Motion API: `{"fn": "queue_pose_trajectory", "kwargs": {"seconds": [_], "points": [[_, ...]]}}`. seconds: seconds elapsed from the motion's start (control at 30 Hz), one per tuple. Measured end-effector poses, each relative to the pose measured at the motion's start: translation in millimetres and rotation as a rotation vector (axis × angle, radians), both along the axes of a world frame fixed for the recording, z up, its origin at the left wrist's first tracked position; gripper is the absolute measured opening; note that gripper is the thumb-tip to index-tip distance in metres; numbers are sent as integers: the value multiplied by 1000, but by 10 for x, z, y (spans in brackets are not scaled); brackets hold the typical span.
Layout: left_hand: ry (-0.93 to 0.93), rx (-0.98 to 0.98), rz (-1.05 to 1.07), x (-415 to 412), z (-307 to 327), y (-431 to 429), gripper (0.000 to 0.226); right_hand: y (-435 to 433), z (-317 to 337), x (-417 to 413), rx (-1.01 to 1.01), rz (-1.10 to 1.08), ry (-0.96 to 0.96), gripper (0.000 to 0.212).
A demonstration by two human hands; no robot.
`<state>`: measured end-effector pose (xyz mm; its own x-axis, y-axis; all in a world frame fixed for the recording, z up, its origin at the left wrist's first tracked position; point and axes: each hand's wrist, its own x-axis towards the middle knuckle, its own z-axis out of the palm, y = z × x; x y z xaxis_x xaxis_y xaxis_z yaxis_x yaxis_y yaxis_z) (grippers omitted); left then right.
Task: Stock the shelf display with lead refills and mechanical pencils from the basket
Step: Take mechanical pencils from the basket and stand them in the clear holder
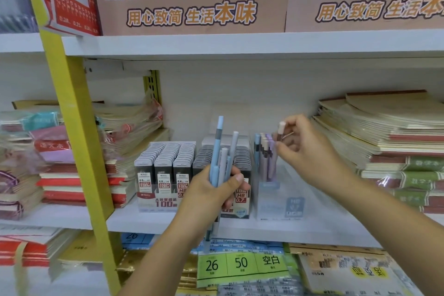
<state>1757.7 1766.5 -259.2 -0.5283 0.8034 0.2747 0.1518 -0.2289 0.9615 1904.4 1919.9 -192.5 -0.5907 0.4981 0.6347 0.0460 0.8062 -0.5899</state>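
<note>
Head view: left hand (211, 190) grips a bundle of mechanical pencils (219, 151), upright, in front of the lead refill boxes (165, 170) on the shelf (288, 226). Right hand (305, 149) pinches one pinkish pencil (280, 131) just above the clear pencil display (266, 161).

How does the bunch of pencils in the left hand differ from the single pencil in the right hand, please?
The left hand grips the bunch of pencils in its fist; the right hand pinches the single pencil with its fingertips. The bunch is blue and grey; the single pencil has a pale pinkish cap. The bunch is in front of the lead refill boxes; the single pencil is over the clear pencil holder. Both stand roughly upright.
</note>
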Motion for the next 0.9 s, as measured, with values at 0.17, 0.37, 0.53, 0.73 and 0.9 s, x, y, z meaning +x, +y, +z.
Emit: {"fn": "queue_pose_trajectory", "kwargs": {"seconds": [0.17, 0.37, 0.53, 0.73, 0.9], "points": [[-3, 12, -8, -11, -22, 19, 11, 43, -196, -66, 148, -26, -42, 50], [-11, 20, -13, -20, -33, 13, 10, 68, -249, -112, 179, -52, 0, 44], [-17, 19, -8, -23, -36, 6, 10, 83, -237, -118, 186, -83, -19, 41], [-23, 5, -6, 26, -4, -23, 10, 68, -263, -138, 549, -328, -157, 22], [-34, 2, -105, 137, 46, -44, 10, -209, -249, -94, 206, -89, 19, 26]]}}
